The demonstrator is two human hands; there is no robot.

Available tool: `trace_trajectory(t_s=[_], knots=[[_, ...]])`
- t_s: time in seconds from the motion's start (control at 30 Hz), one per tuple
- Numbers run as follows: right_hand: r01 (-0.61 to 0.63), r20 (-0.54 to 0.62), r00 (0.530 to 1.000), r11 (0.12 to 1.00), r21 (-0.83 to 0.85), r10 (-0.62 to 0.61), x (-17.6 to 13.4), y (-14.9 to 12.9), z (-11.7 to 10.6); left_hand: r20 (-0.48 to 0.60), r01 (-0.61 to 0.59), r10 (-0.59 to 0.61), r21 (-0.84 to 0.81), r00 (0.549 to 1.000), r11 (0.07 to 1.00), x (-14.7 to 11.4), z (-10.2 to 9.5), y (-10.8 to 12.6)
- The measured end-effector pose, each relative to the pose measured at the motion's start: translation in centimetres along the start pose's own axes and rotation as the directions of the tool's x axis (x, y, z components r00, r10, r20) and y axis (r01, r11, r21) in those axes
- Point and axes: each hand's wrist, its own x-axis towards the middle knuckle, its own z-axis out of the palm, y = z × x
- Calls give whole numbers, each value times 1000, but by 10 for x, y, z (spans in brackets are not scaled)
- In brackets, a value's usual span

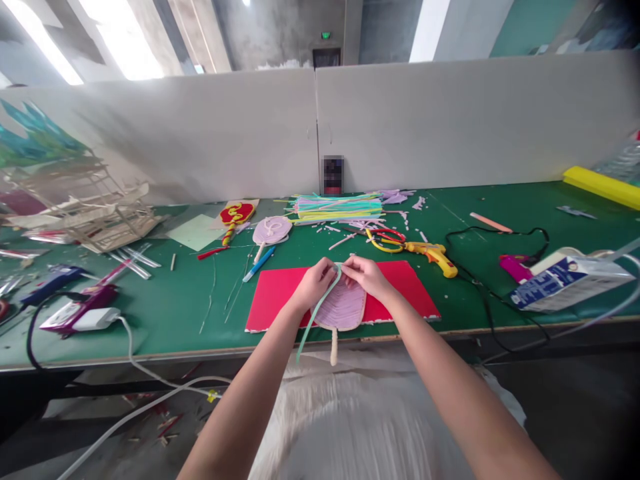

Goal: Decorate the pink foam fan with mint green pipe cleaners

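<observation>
A small lilac fan [341, 307] with ridged rows and a pale handle [334, 348] lies over a red board [277, 293], its handle pointing towards me. A light green pipe cleaner [314, 317] runs from the fan's top edge down past its left side. My left hand [317, 280] is closed, pinching this strip near its upper end. Against the fan's top right edge, my right hand [367, 277] is closed too, its fingertips at the strip's end. The fingers partly hide the contact there.
Behind the board lie a pipe cleaner bundle [340, 208], scissors [385, 240], a yellow glue gun [433, 257], a second lilac fan [273, 230] and a blue pen [259, 263]. A white power strip [83, 319] sits left; a blue-white box [570, 280] and black cable [493, 313] are right.
</observation>
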Motion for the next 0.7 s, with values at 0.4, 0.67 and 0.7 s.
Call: trace_trajectory(t_s=[0.4, 0.67, 0.7], knots=[[31, 18, 999, 997, -74, -30, -1, 0, 1, 39, -17, 18, -21, 999, 1000, 0, -1, -1], [69, -27, 997, 996, -50, -70, -1, 0, 0, 6, -19, 20, -44, 1000, 999, -1, 0, 0], [69, -31, 997, 996, -49, -71, -1, 0, 0, 16, -28, 29, -51, 999, 998, -1, 0, 0]])
